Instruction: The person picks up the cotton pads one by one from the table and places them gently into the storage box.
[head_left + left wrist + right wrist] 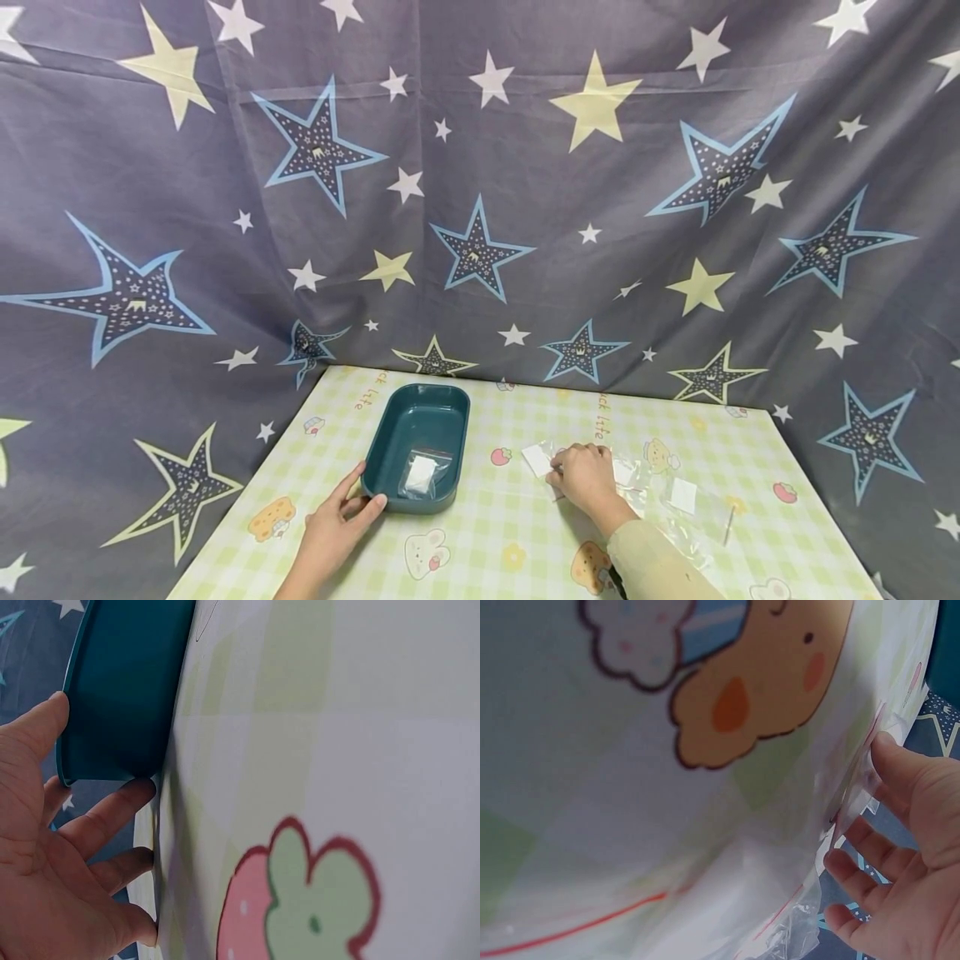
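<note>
My left hand [337, 521] rests at the near left corner of a dark teal rectangular bin [378, 425]. In the left wrist view its thumb touches the rim and the spread fingers lie against or beside the wall. Inside the bin lies a clear zip bag [422, 473] with something white in it. To the right, my right hand [588, 479] pinches a clear zip bag [855, 776] by its edge, low over the table. A white piece [536, 460] shows beside those fingertips; whether it belongs to the pinched bag I cannot tell.
More clear bags with white pieces [682, 495] lie right of my right hand, beside a thin stick-like item [729, 527]. A green checked, cartoon-printed cloth covers the table [480, 533]. A grey star-patterned curtain [525, 183] hangs behind it.
</note>
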### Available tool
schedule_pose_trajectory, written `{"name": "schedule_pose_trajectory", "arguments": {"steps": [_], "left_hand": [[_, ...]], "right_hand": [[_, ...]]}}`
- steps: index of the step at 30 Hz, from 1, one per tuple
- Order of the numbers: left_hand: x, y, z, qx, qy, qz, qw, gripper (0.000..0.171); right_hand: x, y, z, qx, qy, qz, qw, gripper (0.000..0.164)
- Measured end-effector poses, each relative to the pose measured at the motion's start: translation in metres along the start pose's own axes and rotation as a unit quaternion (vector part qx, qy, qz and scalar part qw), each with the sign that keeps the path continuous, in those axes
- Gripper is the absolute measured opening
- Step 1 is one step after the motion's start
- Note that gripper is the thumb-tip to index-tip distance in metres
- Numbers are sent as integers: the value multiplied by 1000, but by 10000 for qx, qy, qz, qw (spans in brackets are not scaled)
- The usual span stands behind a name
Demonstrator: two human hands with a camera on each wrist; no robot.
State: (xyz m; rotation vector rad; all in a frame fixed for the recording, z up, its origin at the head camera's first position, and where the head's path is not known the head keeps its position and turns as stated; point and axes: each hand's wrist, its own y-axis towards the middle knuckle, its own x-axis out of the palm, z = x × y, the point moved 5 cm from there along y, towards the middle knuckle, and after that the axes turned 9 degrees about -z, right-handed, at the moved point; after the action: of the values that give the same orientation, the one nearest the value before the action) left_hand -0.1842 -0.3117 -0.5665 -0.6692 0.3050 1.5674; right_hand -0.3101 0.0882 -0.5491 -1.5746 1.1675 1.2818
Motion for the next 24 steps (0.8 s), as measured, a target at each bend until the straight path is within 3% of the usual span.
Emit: {"name": "schedule_pose_trajectory", "arguments": {"steps": [24], "left_hand": [[1, 1, -1, -7, 69, 25, 10000, 88]], "right_hand": [[2, 0, 0, -63, 49, 124, 9999, 14]]}}
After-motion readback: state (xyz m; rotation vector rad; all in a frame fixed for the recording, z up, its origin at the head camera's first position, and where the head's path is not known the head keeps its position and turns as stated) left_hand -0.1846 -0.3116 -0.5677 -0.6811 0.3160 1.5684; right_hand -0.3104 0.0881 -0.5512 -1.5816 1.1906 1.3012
